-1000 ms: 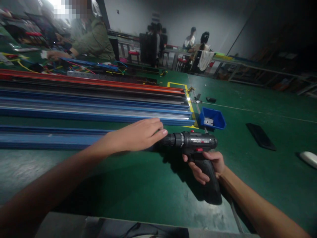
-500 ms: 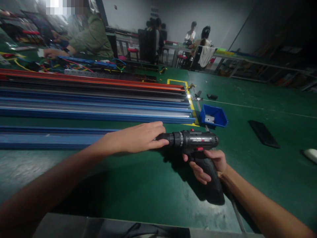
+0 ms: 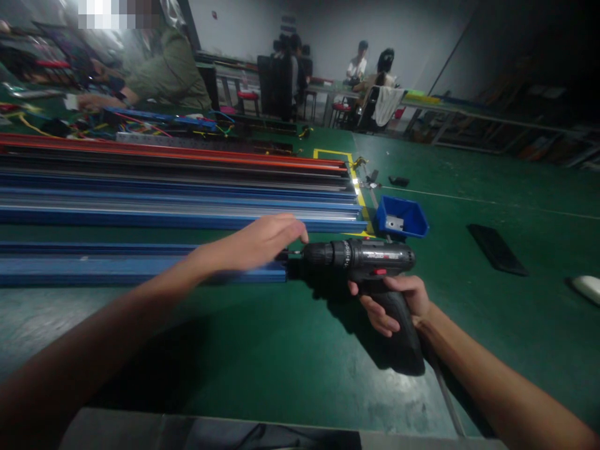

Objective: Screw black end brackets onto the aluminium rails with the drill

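Note:
My right hand (image 3: 398,303) is wrapped round the grip of a black cordless drill (image 3: 382,255), its index finger by the trigger. The drill lies nearly level and points left. From its chuck a thin bit (image 3: 295,252) reaches to the end of a blue rail (image 3: 262,275) lying near the front of the table. Over that rail end hovers my left hand (image 3: 257,240), palm down, slightly blurred. Its fingers stretch right with one fingertip bent down just above the chuck; they look apart, with nothing visible in them. The other fingers are partly hidden.
Long blue, black and orange rails (image 3: 187,212) lie behind my hands. A blue bin (image 3: 417,219) holds small metal parts. A flat black object (image 3: 497,250) and a white object (image 3: 588,287) lie right. A co-worker's sleeve (image 3: 169,78) shows across the table by wires.
My left hand has lifted off the front of the drill, uncovering the bit and the near rail's end. The drill, still in my right hand, has shifted up slightly.

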Available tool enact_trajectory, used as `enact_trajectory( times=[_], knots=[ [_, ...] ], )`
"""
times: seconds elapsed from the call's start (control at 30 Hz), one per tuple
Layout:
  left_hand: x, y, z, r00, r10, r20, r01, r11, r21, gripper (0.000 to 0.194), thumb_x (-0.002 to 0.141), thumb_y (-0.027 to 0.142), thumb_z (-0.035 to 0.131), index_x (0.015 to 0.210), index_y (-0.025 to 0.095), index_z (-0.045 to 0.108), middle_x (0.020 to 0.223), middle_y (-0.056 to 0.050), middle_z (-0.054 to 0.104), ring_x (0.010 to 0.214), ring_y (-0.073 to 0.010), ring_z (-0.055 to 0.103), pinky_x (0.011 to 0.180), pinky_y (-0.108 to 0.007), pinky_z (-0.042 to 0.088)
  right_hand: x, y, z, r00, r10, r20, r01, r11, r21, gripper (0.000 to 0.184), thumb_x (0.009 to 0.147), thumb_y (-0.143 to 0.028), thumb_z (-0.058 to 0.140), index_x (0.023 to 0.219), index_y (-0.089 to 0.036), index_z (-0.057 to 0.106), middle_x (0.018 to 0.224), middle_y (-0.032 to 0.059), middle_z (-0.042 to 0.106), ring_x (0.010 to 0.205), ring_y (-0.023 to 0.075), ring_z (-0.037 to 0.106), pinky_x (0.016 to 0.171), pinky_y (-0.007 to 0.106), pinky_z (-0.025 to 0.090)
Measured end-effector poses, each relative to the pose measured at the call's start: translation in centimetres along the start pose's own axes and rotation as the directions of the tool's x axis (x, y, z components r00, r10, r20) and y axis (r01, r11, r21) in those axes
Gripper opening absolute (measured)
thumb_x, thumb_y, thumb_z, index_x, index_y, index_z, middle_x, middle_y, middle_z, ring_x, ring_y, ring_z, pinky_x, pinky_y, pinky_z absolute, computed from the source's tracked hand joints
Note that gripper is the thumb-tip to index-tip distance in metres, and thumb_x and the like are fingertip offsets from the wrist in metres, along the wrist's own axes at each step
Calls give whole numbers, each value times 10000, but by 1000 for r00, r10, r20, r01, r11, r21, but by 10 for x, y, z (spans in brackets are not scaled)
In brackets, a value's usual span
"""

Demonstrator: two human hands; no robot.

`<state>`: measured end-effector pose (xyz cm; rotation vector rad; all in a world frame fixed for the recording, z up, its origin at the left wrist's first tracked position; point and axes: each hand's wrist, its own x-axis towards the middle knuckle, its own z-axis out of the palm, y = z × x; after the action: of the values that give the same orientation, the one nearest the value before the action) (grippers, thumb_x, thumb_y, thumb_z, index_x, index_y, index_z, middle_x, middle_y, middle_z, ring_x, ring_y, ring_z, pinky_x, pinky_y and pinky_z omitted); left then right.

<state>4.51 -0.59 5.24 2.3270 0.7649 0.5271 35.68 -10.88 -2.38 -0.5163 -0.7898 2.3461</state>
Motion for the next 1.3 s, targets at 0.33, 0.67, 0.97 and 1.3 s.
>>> enact_trajectory(
  times=[0.33,0.67,0.97,1.3],
  knots=[
    [10,-57,7,967,-230,-112,151,866,-476,412,891,405,698,1237,183,671,945,-47,711,761,-117,619,708,-263,505,-8,-27,-21,992,-95,-84,91,995,-47,397,920,-384,575,1129,-47,602,704,29,641,401,95,530,459,254,500],
    [8,-64,18,938,-221,-266,95,905,-415,235,843,313,741,1003,147,695,897,-60,747,787,-158,705,797,-333,566,-8,-31,-30,986,-111,-121,108,994,-34,384,938,-377,572,1112,-38,618,702,33,640,403,74,510,468,233,515],
    [5,-62,22,942,-183,-282,96,950,-296,207,856,315,720,1002,168,720,975,-66,761,881,-179,715,832,-339,559,-7,-31,-32,987,-90,-133,84,995,-53,349,944,-373,547,1097,-62,597,683,25,616,390,74,466,450,231,501],
    [4,-65,22,942,-159,-294,92,969,-230,183,871,308,705,999,179,735,982,-58,768,885,-179,712,862,-348,550,-7,-29,-36,990,-112,-84,110,994,-25,374,964,-352,523,1122,-29,622,711,56,632,400,77,474,462,236,531]
  ],
)
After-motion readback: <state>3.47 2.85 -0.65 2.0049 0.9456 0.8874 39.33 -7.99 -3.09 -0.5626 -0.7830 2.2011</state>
